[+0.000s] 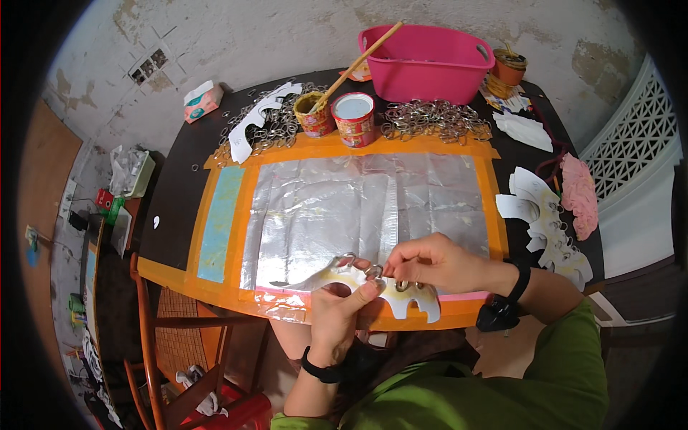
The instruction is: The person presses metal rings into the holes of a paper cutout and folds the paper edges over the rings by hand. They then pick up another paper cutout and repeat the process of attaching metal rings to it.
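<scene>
My left hand grips a white scalloped strip with yellowish smears, its thumb lying along the near side. Metal rings sit along the strip, some in its curved notches. My right hand is closed in a pinch over the strip's upper edge, its fingertips at a metal ring beside the left thumb. The fingers partly hide how that ring meets the strip. Strip and hands are above the near edge of a silvery plastic sheet taped to the table.
Behind the sheet stand a smeared can with a wooden stick, a red can and a pink tub. Loose metal rings lie in heaps. More scalloped strips lie right, near a pink cloth. A wooden chair stands left.
</scene>
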Demonstrator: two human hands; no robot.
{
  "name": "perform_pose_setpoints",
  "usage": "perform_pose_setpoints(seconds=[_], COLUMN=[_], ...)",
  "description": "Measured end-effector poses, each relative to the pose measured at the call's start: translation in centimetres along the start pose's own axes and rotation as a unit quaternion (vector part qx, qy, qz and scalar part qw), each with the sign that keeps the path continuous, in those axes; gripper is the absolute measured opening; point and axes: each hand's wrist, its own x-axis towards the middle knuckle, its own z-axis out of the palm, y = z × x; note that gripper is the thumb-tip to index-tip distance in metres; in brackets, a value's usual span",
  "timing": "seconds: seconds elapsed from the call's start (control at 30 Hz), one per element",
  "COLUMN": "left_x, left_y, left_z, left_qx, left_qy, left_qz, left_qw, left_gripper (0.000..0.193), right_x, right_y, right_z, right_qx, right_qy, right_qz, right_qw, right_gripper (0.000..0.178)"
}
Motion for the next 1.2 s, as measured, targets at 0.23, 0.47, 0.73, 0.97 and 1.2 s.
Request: perform_pose_setpoints(seconds=[0.23, 0.47, 0.73, 0.97, 1.2], left_x=[0.5, -0.4, -0.7, -0.3, -0.1], left_y=[0.4, -0.2, -0.3, -0.1, -0.6], left_z=[-0.4, 1.6, 2.3, 2.6, 2.7], left_qx=[-0.036, 0.117, 0.229, 0.308, 0.085], left_qy=[0.002, -0.002, 0.033, 0.023, 0.068], left_qz=[-0.059, 0.06, 0.085, 0.142, 0.094], left_qw=[0.998, 0.991, 0.969, 0.94, 0.99], left_gripper=[0.046, 0.062, 0.055, 0.061, 0.065], right_x=[0.1, 0.3, -0.1, -0.2, -0.2], right_y=[-0.4, 0.3, -0.4, -0.1, -0.8], right_z=[-1.1, -0.3, 0.5, 0.6, 1.0], right_qx=[0.032, -0.003, -0.103, -0.074, -0.116], right_qy=[-0.009, 0.062, 0.117, 0.13, 0.144], right_qz=[0.035, -0.015, -0.073, -0.076, -0.091], right_qw=[0.999, 0.998, 0.985, 0.986, 0.979], right_gripper=[0.018, 0.016, 0.015, 0.014, 0.013])
